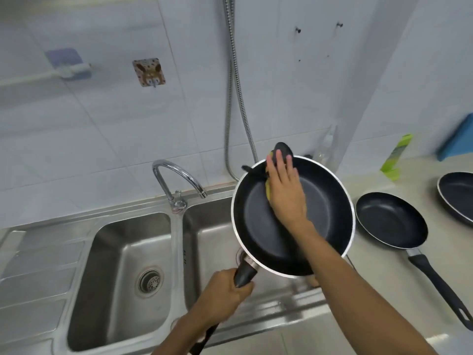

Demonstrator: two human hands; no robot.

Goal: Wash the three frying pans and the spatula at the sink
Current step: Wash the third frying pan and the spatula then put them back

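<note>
drainboard (35, 278) of ribbed steel sits at the far left, then the left basin (115, 252) with its round strainer (150, 280) in the bottom. the chrome faucet (164, 187) rises from the ridge between the two basins, its spout bent toward the right one. on the tiled wall above hang a patterned adhesive hook (149, 72) and a metal hose (231, 98). my left hand (222, 295) is near the sink's front edge, fingers curled tight round the black handle (244, 274) of the large frying pan (327, 201), which i hold above the right basin (210, 239), tilted so its dark inside faces me. my right hand (286, 193) lies inside the pan on its far wall, fingers straight and close together, pressing a yellow sponge (268, 190) flat against the coating. under my fingertips a dark rounded utensil (282, 149) pokes past the far rim; i cannot tell whether it is the spatula. right of the sink, on the pale counter (391, 278), the medium frying pan (391, 221) sits upright, handle pointing near and right. the third frying pan (458, 196) is farther right, cut by the frame edge. behind them lean a green packet (395, 157) and a blue object (458, 142).
</note>
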